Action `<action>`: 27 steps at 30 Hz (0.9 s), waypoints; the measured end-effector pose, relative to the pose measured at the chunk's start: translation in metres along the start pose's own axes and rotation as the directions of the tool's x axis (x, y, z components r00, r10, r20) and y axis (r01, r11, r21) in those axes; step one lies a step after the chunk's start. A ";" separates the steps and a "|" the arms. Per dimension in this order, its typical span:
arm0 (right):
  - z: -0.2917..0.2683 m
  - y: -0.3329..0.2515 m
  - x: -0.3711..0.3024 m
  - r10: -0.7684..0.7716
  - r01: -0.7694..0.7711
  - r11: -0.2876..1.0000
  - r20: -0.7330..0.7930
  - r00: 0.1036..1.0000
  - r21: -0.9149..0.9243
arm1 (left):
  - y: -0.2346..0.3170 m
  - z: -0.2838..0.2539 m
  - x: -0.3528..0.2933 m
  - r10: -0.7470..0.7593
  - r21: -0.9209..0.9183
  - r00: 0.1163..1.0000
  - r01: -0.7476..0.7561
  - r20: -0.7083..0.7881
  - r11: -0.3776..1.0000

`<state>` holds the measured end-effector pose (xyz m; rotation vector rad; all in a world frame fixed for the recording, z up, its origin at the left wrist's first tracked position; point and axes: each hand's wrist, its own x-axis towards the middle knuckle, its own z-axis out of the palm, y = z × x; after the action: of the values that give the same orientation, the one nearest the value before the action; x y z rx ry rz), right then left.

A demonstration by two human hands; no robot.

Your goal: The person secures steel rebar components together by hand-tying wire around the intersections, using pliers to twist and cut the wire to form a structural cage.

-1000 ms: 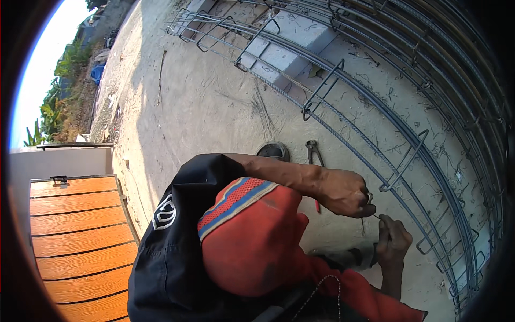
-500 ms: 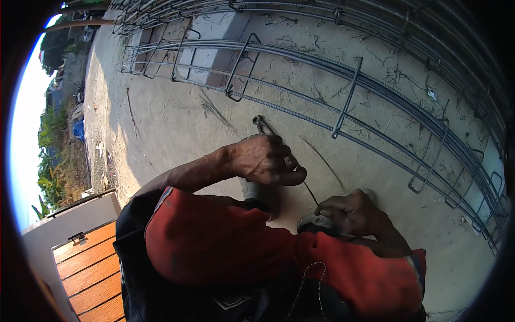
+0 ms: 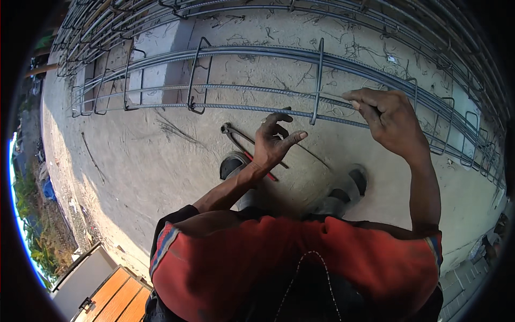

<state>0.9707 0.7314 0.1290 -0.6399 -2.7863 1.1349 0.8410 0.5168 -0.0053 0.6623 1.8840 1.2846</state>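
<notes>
My right hand pinches a thin tie wire between thumb and fingers, above the near side of a long rebar cage. The wire points left, across a bent stirrup of the cage. My left hand holds nothing; its fingers are apart and partly curled, just short of the cage's nearest bar. Below it, pincers with a red grip lie on the ground between my feet, partly hidden by the hand and wrist.
More rebar cages are stacked beyond. A pale block sits under the bars at left. Loose wire scraps lie on the concrete floor. Orange wooden boards stand at lower left.
Both hands have risen forward from near my feet to the rebar cage. The left hand has opened, and the wire is now in the right hand. My view has turned too.
</notes>
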 end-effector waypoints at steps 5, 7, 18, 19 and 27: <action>0.012 -0.008 0.018 0.078 -0.060 0.983 0.101 0.992 -0.173 | -0.003 0.029 0.021 0.101 -0.022 0.987 -0.105 -0.122 0.994; 0.012 -0.018 0.019 0.104 -0.071 0.973 0.140 0.985 -0.221 | 0.004 0.029 0.024 0.023 -0.069 0.994 -0.031 -0.111 0.997; 0.033 -0.029 0.043 0.136 0.037 0.926 0.420 0.897 -0.377 | -0.009 0.038 0.023 0.116 -0.199 0.957 -0.172 -0.264 0.965; 0.031 -0.032 0.043 0.142 0.026 0.926 0.413 0.900 -0.376 | -0.007 0.038 0.023 0.115 -0.198 0.957 -0.172 -0.267 0.965; 0.037 -0.022 0.029 0.273 -0.201 0.958 0.428 0.861 -0.205 | -0.009 0.039 0.019 0.123 -0.241 0.977 -0.164 -0.175 0.957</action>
<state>0.9290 0.7051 0.1145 -0.8528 -3.2924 1.2608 0.8613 0.5484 -0.0279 0.5838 1.7778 1.6839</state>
